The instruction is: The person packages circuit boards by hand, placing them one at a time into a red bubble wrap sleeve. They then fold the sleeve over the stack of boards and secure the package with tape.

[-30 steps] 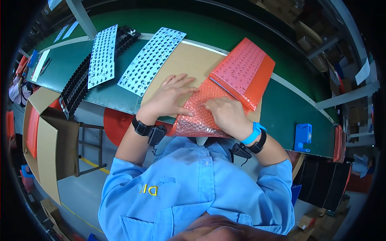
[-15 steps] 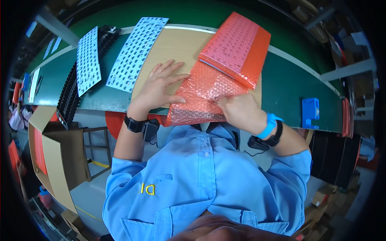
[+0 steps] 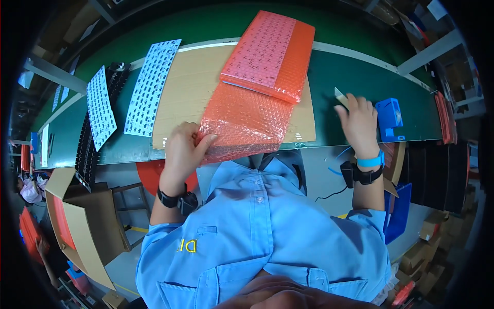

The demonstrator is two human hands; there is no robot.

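Observation:
A sheet of red bubble wrap (image 3: 247,116) lies over the cardboard at the table's front edge. My left hand (image 3: 186,149) is closed on its near left edge, between thumb and fingers. Beyond it rests a bundle in red bubble wrap (image 3: 262,51), with a panel of dark marks showing through. To the right, my right hand (image 3: 359,126) is above the green table beside a blue tape dispenser (image 3: 389,119). A small pale flat piece with a pointed, blade-like tip (image 3: 338,94) sits between its thumb and forefinger; its kind is unclear.
Brown cardboard (image 3: 180,77) lies under the wrap. Left of it are two white panels with dark blue marks (image 3: 152,87) (image 3: 101,108) and a long black slotted strip (image 3: 85,149). An open carton (image 3: 77,232) stands below left, and a blue bin (image 3: 399,213) below right.
My right hand has left the bubble wrap and moved right, towards the tape dispenser. My left hand went from lying spread on the wrap to gripping its near left edge. The view has shifted.

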